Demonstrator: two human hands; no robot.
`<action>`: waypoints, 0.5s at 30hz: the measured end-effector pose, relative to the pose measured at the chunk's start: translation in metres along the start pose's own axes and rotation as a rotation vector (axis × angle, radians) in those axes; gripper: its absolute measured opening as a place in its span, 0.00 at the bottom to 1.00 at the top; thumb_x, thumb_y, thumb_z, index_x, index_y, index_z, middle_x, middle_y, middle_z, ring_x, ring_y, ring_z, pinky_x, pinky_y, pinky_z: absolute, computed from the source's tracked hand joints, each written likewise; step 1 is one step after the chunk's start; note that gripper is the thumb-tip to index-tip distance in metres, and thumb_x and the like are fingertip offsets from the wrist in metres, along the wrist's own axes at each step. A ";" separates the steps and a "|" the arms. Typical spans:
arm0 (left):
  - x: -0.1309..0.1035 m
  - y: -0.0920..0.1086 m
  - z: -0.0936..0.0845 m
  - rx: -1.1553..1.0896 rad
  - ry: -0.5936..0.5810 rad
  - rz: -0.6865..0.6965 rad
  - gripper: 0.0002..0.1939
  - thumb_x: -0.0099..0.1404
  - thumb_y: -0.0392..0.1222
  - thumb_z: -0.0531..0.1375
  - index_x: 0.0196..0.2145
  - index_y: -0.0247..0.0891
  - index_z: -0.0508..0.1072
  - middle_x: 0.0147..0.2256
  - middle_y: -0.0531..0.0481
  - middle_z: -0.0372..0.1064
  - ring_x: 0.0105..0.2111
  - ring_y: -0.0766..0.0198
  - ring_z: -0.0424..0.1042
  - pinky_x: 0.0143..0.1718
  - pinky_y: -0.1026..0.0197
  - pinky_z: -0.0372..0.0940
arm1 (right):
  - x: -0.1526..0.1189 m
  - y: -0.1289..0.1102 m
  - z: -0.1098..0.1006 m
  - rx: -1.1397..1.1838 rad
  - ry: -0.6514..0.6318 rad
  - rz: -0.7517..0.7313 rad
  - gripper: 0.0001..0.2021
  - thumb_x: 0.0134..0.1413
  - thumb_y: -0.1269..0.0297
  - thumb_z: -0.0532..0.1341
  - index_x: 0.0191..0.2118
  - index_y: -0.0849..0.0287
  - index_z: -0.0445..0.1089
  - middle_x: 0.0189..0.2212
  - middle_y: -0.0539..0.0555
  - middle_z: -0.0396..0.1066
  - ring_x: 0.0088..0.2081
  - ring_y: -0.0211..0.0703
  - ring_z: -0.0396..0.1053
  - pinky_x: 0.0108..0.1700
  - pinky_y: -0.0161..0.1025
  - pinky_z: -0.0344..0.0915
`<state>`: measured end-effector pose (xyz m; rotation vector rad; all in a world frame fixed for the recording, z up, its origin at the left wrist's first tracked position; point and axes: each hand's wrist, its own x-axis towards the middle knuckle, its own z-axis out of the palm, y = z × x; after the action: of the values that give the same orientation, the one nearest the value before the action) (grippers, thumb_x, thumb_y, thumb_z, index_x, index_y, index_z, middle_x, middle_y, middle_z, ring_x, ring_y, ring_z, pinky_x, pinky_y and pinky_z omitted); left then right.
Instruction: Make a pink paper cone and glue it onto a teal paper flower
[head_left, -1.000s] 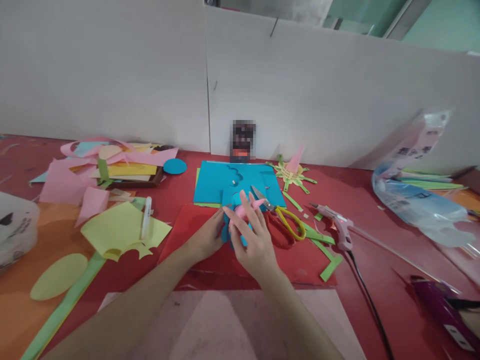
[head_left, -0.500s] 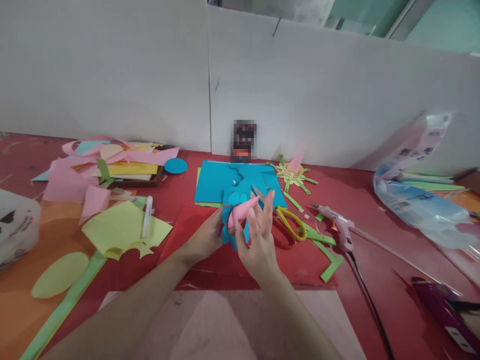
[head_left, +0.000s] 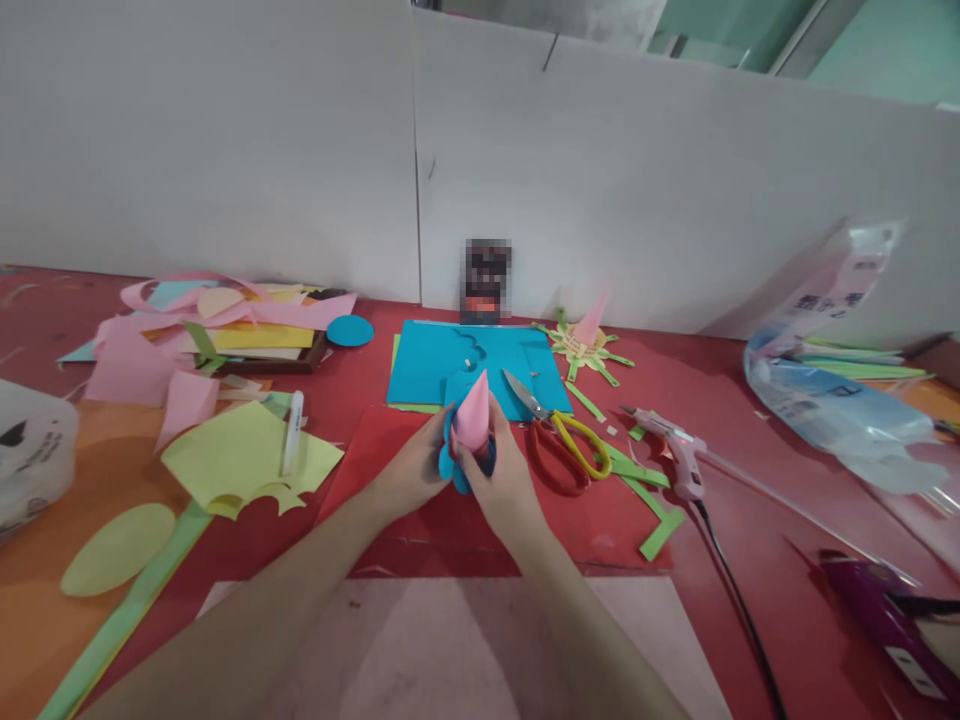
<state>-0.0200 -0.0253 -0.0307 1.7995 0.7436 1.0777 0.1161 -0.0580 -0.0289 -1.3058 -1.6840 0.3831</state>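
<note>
Between my hands, above the red sheet [head_left: 450, 545], is a pink paper cone [head_left: 474, 415] set on a blue scalloped paper flower [head_left: 459, 475]. The cone's tip points up. My left hand [head_left: 415, 465] grips the flower from the left, its fingertips hidden behind the paper. My right hand [head_left: 504, 475] closes round the right side, thumb at the base of the cone. Just right of my right hand lie scissors [head_left: 566, 440] with one yellow and one red handle loop, blades pointing to the blue paper sheets [head_left: 427, 365].
A pink glue gun [head_left: 681, 455] with a black cord lies to the right, near green paper strips [head_left: 652, 500]. Behind stands a yellow-green paper piece with a pink cone [head_left: 590, 325]. Paper scraps [head_left: 142, 360] and a white marker [head_left: 293, 432] are left. A plastic bag [head_left: 832, 390] sits far right.
The cone has turned from leaning right to pointing up. My right hand, whose fingers were raised beside the cone, has closed round the flower, uncovering more of the scissors.
</note>
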 end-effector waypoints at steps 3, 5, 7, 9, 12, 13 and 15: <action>-0.001 0.001 0.002 -0.004 -0.025 -0.026 0.31 0.57 0.42 0.58 0.58 0.41 0.54 0.55 0.43 0.58 0.54 0.53 0.59 0.53 0.52 0.59 | 0.000 0.005 0.000 -0.004 0.029 0.027 0.28 0.52 0.62 0.57 0.58 0.58 0.51 0.52 0.60 0.63 0.51 0.49 0.64 0.47 0.43 0.65; -0.001 -0.002 0.002 -0.012 -0.026 -0.044 0.31 0.58 0.41 0.57 0.58 0.41 0.54 0.54 0.43 0.60 0.53 0.54 0.60 0.53 0.52 0.59 | 0.001 0.006 -0.001 -0.023 0.049 0.040 0.25 0.52 0.62 0.57 0.56 0.58 0.55 0.49 0.60 0.65 0.49 0.49 0.65 0.46 0.43 0.65; -0.001 -0.006 -0.001 -0.025 -0.003 -0.070 0.30 0.58 0.43 0.57 0.57 0.41 0.56 0.54 0.44 0.61 0.54 0.54 0.60 0.53 0.52 0.58 | 0.002 0.007 -0.002 -0.043 0.053 0.042 0.22 0.53 0.62 0.56 0.53 0.59 0.58 0.47 0.59 0.67 0.48 0.48 0.66 0.45 0.42 0.65; 0.000 -0.009 -0.004 -0.056 0.061 -0.110 0.28 0.59 0.46 0.55 0.57 0.41 0.57 0.54 0.45 0.60 0.54 0.54 0.59 0.54 0.51 0.57 | 0.003 0.007 -0.003 -0.064 0.059 0.038 0.19 0.53 0.61 0.56 0.51 0.59 0.61 0.44 0.59 0.68 0.46 0.47 0.67 0.43 0.41 0.65; 0.002 -0.006 -0.010 -0.118 0.198 -0.167 0.25 0.63 0.51 0.47 0.56 0.39 0.58 0.56 0.46 0.57 0.55 0.56 0.58 0.55 0.52 0.55 | 0.003 0.007 -0.004 -0.080 0.062 0.056 0.18 0.53 0.59 0.55 0.49 0.59 0.62 0.43 0.59 0.68 0.45 0.48 0.66 0.43 0.43 0.65; 0.003 -0.003 -0.011 -0.124 0.236 -0.175 0.25 0.64 0.52 0.45 0.56 0.39 0.58 0.57 0.46 0.56 0.55 0.56 0.57 0.56 0.53 0.54 | 0.003 0.007 -0.004 -0.076 0.053 0.069 0.18 0.53 0.59 0.55 0.49 0.59 0.62 0.43 0.59 0.68 0.45 0.49 0.66 0.44 0.43 0.64; 0.005 0.003 -0.011 -0.118 0.285 -0.183 0.26 0.64 0.53 0.45 0.56 0.41 0.58 0.56 0.47 0.56 0.55 0.57 0.57 0.56 0.54 0.53 | 0.003 0.005 -0.004 -0.062 0.030 0.092 0.19 0.53 0.57 0.55 0.50 0.58 0.61 0.44 0.59 0.67 0.46 0.49 0.65 0.45 0.43 0.64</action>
<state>-0.0276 -0.0180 -0.0240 1.4645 0.9740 1.2407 0.1225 -0.0548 -0.0291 -1.4309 -1.6266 0.3664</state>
